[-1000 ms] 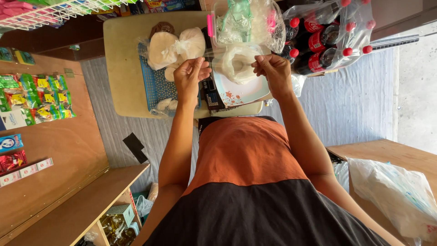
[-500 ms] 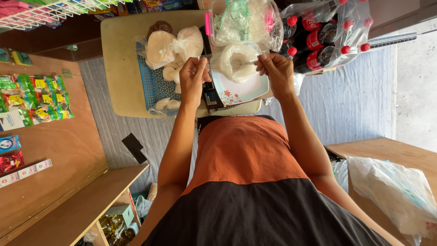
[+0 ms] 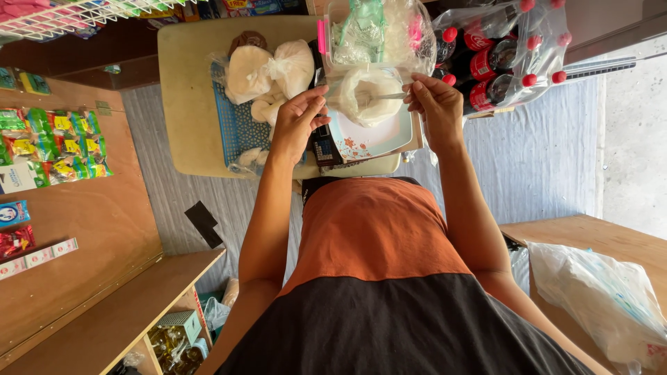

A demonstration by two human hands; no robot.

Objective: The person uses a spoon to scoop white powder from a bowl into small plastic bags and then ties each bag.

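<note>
Above the plate's rim (image 3: 389, 139), left hand (image 3: 295, 125) and right hand (image 3: 434, 104) pinch a clear bag (image 3: 368, 94).

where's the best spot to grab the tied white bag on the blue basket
Probably the twisted neck of the white bag, where it puckers toward its neighbour. Come from above with the left hand, which is nearest; the bulging body looks soft and would likely slip or squash.

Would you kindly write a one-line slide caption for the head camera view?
Left hand and right hand hold a clear plastic bag open above a floral plate on a small table.
</note>
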